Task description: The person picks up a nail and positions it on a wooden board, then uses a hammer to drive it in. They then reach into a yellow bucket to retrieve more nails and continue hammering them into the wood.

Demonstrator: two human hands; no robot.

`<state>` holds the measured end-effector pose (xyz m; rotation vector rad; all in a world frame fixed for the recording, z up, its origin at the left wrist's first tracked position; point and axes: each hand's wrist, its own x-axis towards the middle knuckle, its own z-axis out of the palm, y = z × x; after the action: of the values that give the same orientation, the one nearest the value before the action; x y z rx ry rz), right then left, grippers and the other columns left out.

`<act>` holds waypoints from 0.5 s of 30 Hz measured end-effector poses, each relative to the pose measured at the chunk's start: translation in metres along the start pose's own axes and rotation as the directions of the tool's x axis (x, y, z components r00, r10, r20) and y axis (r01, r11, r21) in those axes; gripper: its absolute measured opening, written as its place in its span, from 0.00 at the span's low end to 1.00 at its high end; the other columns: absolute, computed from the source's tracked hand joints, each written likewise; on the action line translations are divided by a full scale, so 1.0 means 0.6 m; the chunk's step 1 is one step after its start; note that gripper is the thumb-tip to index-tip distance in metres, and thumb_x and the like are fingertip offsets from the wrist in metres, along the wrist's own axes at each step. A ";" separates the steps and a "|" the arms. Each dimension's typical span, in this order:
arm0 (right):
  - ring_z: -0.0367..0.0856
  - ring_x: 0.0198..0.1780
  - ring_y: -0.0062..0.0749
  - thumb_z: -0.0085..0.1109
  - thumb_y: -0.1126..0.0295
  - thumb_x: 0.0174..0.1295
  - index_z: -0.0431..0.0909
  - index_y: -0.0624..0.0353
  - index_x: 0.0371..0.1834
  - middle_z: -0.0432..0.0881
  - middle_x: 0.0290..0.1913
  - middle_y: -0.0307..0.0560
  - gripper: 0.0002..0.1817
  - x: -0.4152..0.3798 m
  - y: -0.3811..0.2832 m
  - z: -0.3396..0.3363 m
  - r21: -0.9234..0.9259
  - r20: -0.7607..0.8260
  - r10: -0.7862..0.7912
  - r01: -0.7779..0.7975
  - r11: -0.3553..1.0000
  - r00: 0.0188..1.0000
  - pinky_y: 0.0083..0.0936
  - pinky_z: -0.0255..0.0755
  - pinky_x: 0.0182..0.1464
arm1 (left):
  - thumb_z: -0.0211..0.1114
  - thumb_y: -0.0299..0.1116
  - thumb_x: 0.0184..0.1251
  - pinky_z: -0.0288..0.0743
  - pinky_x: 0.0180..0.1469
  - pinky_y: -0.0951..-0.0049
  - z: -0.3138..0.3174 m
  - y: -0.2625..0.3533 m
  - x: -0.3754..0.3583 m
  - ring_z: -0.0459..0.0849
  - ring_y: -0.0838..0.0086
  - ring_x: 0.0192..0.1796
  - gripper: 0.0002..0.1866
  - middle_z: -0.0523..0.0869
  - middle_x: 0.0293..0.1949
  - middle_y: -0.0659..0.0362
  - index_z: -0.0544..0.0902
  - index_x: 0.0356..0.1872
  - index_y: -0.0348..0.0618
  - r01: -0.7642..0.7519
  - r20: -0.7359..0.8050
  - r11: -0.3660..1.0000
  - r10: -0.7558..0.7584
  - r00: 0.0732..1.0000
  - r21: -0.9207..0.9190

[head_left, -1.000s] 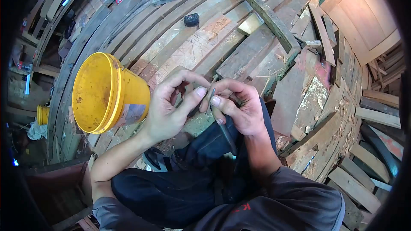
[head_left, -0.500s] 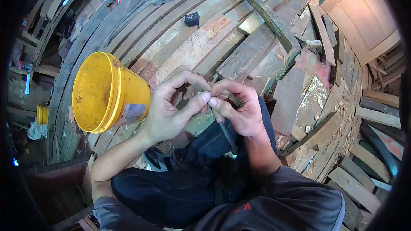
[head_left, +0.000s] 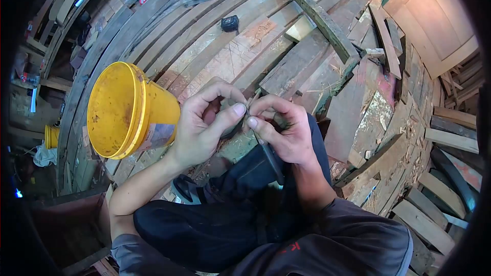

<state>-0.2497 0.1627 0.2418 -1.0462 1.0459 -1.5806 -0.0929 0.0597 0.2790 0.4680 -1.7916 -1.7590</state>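
Note:
My left hand (head_left: 207,125) is closed in a pinch, thumb and forefinger close together, right against the fingers of my right hand (head_left: 284,130). A slim tool with a dark handle (head_left: 272,162) runs down below my right hand, its narrow upper part (head_left: 254,100) showing between the two hands. The right thumb and forefinger are closed around that narrow part. I cannot tell what small thing the left fingertips pinch. Both hands are above my dark trousers (head_left: 202,232). A yellow bucket (head_left: 166,110) is beside my left forearm, tipped toward the left in this view.
Wooden planks (head_left: 204,46) spread out ahead, with a black lump (head_left: 229,23) on them. A long beam (head_left: 317,13) lies across the planks. Loose boards (head_left: 427,225) are piled at right, near a panelled wooden door (head_left: 434,15). A smaller yellow bucket (head_left: 51,136) stands far left.
My left thumb and fingertips have drawn slightly up and left, away from the right thumb. More of the narrow part shows between the hands. The right hand has barely moved.

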 end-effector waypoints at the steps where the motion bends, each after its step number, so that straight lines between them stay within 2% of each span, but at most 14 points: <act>1: 0.70 0.32 0.10 0.63 0.78 0.66 0.80 0.61 0.40 0.79 0.31 0.32 0.03 -0.001 -0.002 0.000 -0.012 -0.004 0.003 -0.003 1.000 1.000 0.13 0.65 0.34 | 0.62 0.27 0.73 0.73 0.47 0.79 -0.001 -0.002 0.001 0.77 0.82 0.45 0.06 0.77 0.42 0.60 0.80 0.44 0.34 -0.012 0.000 1.000 0.012 1.000 0.004; 5: 0.71 0.31 0.11 0.64 0.78 0.65 0.80 0.62 0.40 0.78 0.31 0.32 0.03 -0.002 -0.007 0.001 -0.033 -0.017 -0.007 0.006 0.999 1.000 0.14 0.65 0.34 | 0.63 0.26 0.73 0.72 0.49 0.79 0.004 0.003 0.001 0.77 0.82 0.46 0.06 0.78 0.43 0.61 0.80 0.44 0.34 0.001 -0.004 0.998 -0.002 1.000 -0.063; 11: 0.71 0.29 0.12 0.64 0.79 0.65 0.80 0.63 0.39 0.78 0.30 0.33 0.03 -0.002 -0.007 0.003 -0.033 -0.024 -0.017 0.016 0.999 1.000 0.15 0.66 0.32 | 0.63 0.26 0.72 0.72 0.51 0.78 0.001 -0.005 0.002 0.77 0.82 0.46 0.06 0.78 0.43 0.61 0.80 0.44 0.34 -0.053 0.016 0.998 0.054 0.998 -0.034; 15: 0.73 0.30 0.11 0.62 0.78 0.66 0.79 0.63 0.40 0.80 0.30 0.35 0.03 -0.003 -0.007 0.001 -0.025 0.000 -0.013 0.013 1.000 1.000 0.14 0.67 0.32 | 0.63 0.25 0.72 0.74 0.48 0.78 0.000 -0.004 0.002 0.78 0.81 0.45 0.06 0.77 0.42 0.60 0.80 0.44 0.34 -0.054 0.024 0.998 0.055 0.998 -0.034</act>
<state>-0.2499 0.1652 0.2455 -1.0716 1.0640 -1.5815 -0.0941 0.0589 0.2765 0.3817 -1.7725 -1.7624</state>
